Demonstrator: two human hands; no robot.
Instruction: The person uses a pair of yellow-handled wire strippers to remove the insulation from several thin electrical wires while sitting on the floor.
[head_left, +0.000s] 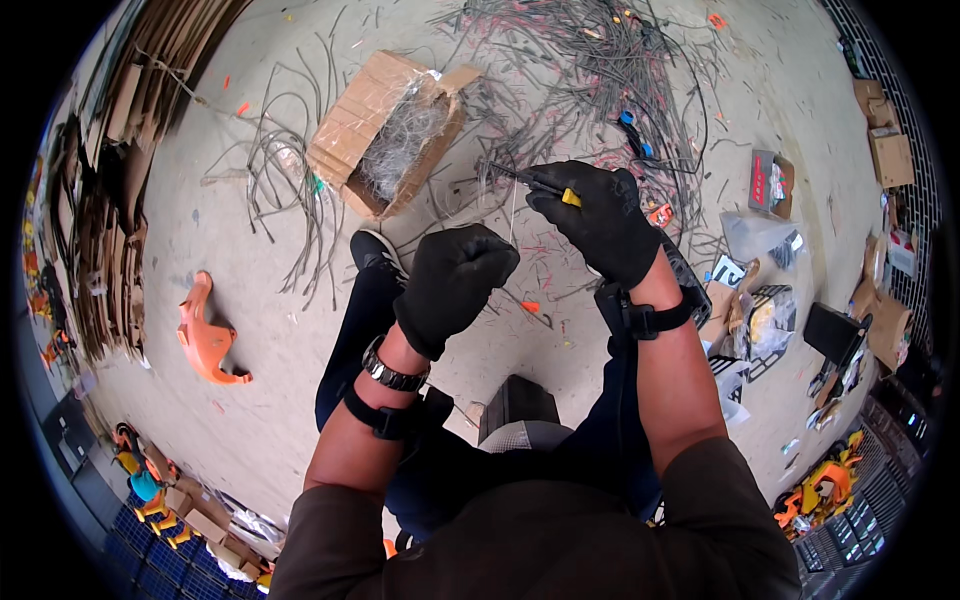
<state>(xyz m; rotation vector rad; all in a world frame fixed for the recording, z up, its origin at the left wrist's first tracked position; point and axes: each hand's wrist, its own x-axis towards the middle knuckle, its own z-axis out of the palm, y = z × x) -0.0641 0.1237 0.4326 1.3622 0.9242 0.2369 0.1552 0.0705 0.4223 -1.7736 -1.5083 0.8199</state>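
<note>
My right hand (600, 217), in a black glove, grips a slim black tool with a yellow part (571, 197); it looks like a utility knife, pointing left. A thin pale strand (513, 214) runs nearly straight between the tool and my left hand (459, 281). That hand, also gloved, is closed in a fist around the strand's lower end. Beyond my left hand, an open cardboard box (352, 127) lies tilted, with a tangle of fine translucent strands (405, 142) inside. My fingers hide most of the tool's handle.
Grey cable pieces (570, 75) and red scraps litter the floor ahead. Longer grey cables (281, 150) lie left of the box. An orange plastic part (204, 337) rests farther left, near stacked flattened cardboard (112, 210). Plastic bags (757, 236) and a small red box (761, 180) lie right.
</note>
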